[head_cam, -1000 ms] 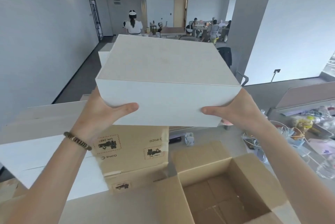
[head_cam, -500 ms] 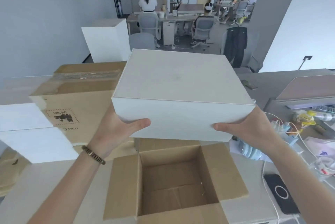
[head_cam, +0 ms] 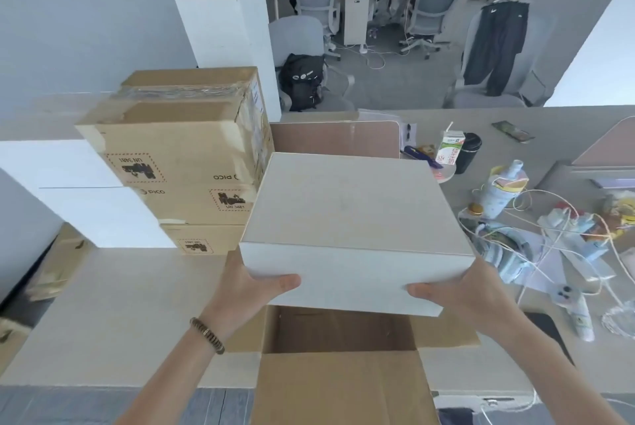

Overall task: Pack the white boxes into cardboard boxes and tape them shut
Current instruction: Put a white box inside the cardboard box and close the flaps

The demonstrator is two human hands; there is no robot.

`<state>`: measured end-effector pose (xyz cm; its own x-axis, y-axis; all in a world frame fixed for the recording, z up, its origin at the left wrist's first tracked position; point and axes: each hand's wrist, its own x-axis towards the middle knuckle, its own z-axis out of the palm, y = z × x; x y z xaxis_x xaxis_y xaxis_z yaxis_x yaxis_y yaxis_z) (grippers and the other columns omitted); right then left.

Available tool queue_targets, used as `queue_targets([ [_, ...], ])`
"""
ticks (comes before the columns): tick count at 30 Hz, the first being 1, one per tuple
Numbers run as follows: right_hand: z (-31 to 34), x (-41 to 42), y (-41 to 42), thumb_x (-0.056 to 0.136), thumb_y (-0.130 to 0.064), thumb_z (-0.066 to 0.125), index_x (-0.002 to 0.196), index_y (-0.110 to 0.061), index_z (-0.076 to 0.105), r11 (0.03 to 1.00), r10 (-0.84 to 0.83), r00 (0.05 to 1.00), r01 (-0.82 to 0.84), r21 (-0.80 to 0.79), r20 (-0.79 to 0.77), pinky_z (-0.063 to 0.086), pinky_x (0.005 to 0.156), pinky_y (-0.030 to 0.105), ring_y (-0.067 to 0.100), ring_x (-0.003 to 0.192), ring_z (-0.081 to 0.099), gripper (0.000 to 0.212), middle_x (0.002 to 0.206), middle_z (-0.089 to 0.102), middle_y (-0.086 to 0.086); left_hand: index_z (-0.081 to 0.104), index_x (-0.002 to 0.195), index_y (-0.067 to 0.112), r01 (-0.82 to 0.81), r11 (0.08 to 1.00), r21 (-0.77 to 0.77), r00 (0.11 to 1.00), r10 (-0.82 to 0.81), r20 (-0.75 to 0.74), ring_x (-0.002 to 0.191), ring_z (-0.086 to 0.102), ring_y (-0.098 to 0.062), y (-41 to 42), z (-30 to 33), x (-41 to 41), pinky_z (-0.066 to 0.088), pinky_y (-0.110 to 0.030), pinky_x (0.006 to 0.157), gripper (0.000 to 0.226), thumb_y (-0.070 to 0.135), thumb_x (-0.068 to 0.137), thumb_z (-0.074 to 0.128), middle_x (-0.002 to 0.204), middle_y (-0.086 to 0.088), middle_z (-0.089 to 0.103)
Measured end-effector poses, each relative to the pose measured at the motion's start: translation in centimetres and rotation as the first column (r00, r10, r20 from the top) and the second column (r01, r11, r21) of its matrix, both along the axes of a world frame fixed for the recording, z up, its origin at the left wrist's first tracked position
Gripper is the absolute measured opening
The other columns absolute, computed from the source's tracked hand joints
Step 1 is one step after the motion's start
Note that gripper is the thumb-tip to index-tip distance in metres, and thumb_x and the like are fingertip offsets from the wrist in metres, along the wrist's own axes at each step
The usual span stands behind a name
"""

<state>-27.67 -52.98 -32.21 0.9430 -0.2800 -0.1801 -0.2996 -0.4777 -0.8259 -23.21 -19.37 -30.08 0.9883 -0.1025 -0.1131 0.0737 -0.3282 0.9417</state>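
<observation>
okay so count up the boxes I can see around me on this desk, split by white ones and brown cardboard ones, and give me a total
White boxes: 4, namely the held white box, the tall white box at the back, and two stacked white boxes at the left.
Cardboard boxes: 4, namely the open cardboard box under the held one and three taped cardboard boxes in a pile.
Total: 8

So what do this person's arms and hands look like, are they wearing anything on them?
Both forearms are bare, with no sleeves in view, and both hands are bare, with no gloves. The left hand has a beaded bracelet of brown and pale beads round its wrist. The right hand shows no ring, watch or band.
</observation>
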Motion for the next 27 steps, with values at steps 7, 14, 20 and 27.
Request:
queue_targets([
  [7, -4.5, 0.0, 0.9, 0.052, -0.025, 0.097, 0.122, -0.031, 0.063, 0.999, 0.047, 0.998, -0.047, 0.018, -0.034, 0.050, 0.049, 0.015, 0.007, 0.078, 0.070, 0.078, 0.084, 0.074, -0.011, 0.059, 0.124, 0.032, -0.010, 1.000, 0.013, 0.993, 0.011, -0.121, 0.100, 0.068, 0.000, 1.7, -4.8, -0.9, 0.055, -0.030, 0.092, 0.068, 0.020, 0.066, 0.093, 0.108, 0.017, 0.073],
  [14, -7.3, -0.2, 1.3, 0.045, -0.045, 0.093, 0.127, -0.030, 0.062, 0.996, 0.083, 0.992, -0.082, 0.016, -0.098, 0.052, 0.058, 0.016, -0.001, 0.078, 0.069, 0.089, 0.086, 0.073, -0.023, 0.054, 0.119, 0.039, -0.032, 0.999, -0.004, 0.985, 0.031, -0.169, 0.098, 0.066, 0.007, 2.1, -7.9, -0.9, 0.053, -0.025, 0.089, 0.072, 0.015, 0.063, 0.094, 0.106, 0.026, 0.070],
  [20, -8.1, -0.5, 1.5, 0.047, -0.047, 0.093, 0.120, -0.028, 0.065, 0.995, 0.092, 0.978, -0.096, -0.014, -0.189, 0.056, 0.062, 0.026, -0.005, 0.075, 0.067, 0.081, 0.081, 0.072, -0.026, 0.058, 0.128, 0.028, -0.004, 1.000, -0.005, 0.971, 0.002, -0.238, 0.106, 0.068, -0.005, 2.5, -10.2, -1.1, 0.054, -0.034, 0.096, 0.085, 0.039, 0.053, 0.096, 0.114, 0.011, 0.073],
  [27, -8.8, -0.4, 1.4, 0.053, -0.048, 0.094, 0.124, -0.026, 0.062, 0.992, 0.096, 0.970, -0.111, -0.057, -0.224, 0.047, 0.066, 0.018, -0.002, 0.085, 0.064, 0.081, 0.081, 0.067, -0.035, 0.057, 0.128, 0.030, 0.005, 1.000, 0.008, 0.964, -0.003, -0.265, 0.106, 0.067, -0.003, 2.2, -12.0, -0.7, 0.054, -0.033, 0.097, 0.085, 0.042, 0.054, 0.096, 0.115, 0.012, 0.072],
])
